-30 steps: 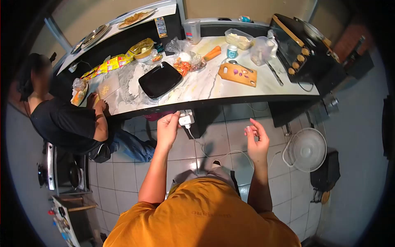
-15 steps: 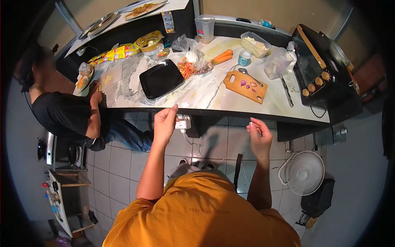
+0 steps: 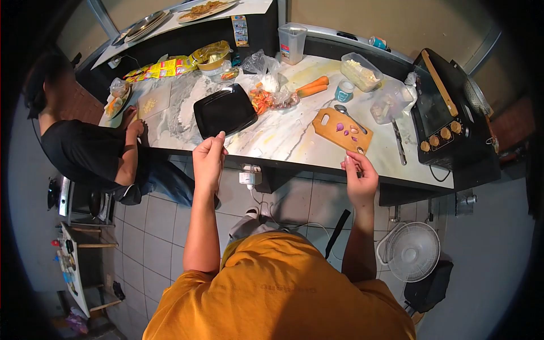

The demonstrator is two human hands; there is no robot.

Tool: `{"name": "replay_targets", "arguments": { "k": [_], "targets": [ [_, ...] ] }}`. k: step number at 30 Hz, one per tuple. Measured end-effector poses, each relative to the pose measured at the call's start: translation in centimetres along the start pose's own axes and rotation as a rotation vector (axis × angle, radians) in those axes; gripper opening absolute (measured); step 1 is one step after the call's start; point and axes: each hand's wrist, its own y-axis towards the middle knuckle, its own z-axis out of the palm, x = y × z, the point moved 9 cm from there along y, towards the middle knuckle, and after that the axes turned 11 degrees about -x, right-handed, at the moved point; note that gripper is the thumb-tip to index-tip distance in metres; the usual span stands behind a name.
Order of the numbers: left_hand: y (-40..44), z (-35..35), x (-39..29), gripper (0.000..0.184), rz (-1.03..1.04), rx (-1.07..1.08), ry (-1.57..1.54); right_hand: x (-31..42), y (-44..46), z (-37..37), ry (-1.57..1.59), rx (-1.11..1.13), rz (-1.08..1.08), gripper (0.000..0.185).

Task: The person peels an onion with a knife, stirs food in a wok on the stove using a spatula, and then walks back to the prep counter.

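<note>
My left hand (image 3: pixel 208 161) is closed, its thumb pressed on the curled fingers, in front of the counter edge below a black square plate (image 3: pixel 225 111). Whatever it may hold is hidden. My right hand (image 3: pixel 361 180) has its fingers curled, thumb close to the index finger, and I cannot make out anything between them. In the picture its fingertips come up to the lower edge of a wooden cutting board (image 3: pixel 324 130). Several small purple shallots (image 3: pixel 340 127) lie on that board. A spoon (image 3: pixel 341 108) rests against its upper edge, and a knife (image 3: pixel 399 143) lies to the right.
Carrots (image 3: pixel 313 86), a bag of chopped vegetables (image 3: pixel 262 101), a blue cup (image 3: pixel 344 90) and a plastic tub (image 3: pixel 361 72) stand on the counter. An oven (image 3: pixel 447 107) is at the right. Another person (image 3: pixel 85 136) works at the left end. A fan (image 3: pixel 415 252) stands on the floor.
My left hand has moved left and slightly down. My right hand now reaches the cutting board's lower edge in the picture. The view has shifted slightly; the counter items look unmoved.
</note>
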Motion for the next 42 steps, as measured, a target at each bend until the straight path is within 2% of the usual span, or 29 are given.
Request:
{"name": "replay_targets", "arguments": {
  "k": [8, 15, 23, 28, 35, 42],
  "targets": [
    [4.7, -0.1, 0.7, 0.038, -0.011, 0.042, -0.028, 0.5, 1.1, 5.0, -0.105, 0.068, -0.012, 0.017],
    [9.6, 0.1, 0.1, 0.039, -0.016, 0.084, -0.051, 0.3, 2.6, 8.7, -0.098, 0.029, 0.013, 0.017],
    [11.6, -0.6, 0.5, 0.039, -0.018, 0.1, -0.056, 0.2, 2.0, 13.2, -0.103, 0.098, 0.003, 0.016],
    [12.1, -0.5, -0.2, 0.039, -0.018, 0.118, -0.058, 1.0, 2.1, 13.4, -0.143, 0.114, -0.035, 0.017],
    [16.9, -1.3, -3.2, 0.038, 0.105, 0.055, 0.073, -0.8, 2.6, 12.8, -0.099, 0.1, 0.007, 0.017],
    [32.2, -3.4, -12.5, 0.037, 0.46, -0.165, 0.125, 0.8, 4.9, 16.5, -0.095, 0.005, 0.045, 0.016]
  ]
}}
